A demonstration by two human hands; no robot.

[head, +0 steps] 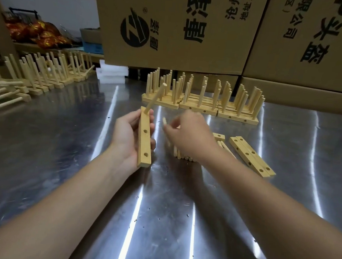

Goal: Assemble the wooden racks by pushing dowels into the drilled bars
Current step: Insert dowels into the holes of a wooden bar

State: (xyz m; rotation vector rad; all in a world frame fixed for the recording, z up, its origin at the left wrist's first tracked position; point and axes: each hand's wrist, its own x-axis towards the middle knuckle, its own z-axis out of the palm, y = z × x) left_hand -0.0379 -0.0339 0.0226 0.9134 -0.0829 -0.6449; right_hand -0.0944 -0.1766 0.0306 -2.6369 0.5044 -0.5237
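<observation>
At far left, finished racks (pixel 47 73) stand and lie in rows along the edge of a steel table (pixel 61 140), with white foam blocks (pixel 112 73) behind them. Left of centre, the left hand (pixel 128 134) is clamped around a drilled bar (pixel 145 139), thumb on the near side and fingertips showing past the far edge. It holds the bar lengthwise above the table. A fitted dowel (pixel 155 99) leans out of the bar's top hole; two lower holes are empty. Just beside it, the blurred right hand (pixel 188 135) has its fingers curled on a second dowel (pixel 164 121), whose end pokes up at the fingertips. The two hands are close but apart. Under the right hand lies a dowel pile (pixel 181 154), and further right spare bars (pixel 250 155) lie side by side. Behind, a row of racks (pixel 201 101) lines the foot of the printed cardboard boxes (pixel 175 26).
</observation>
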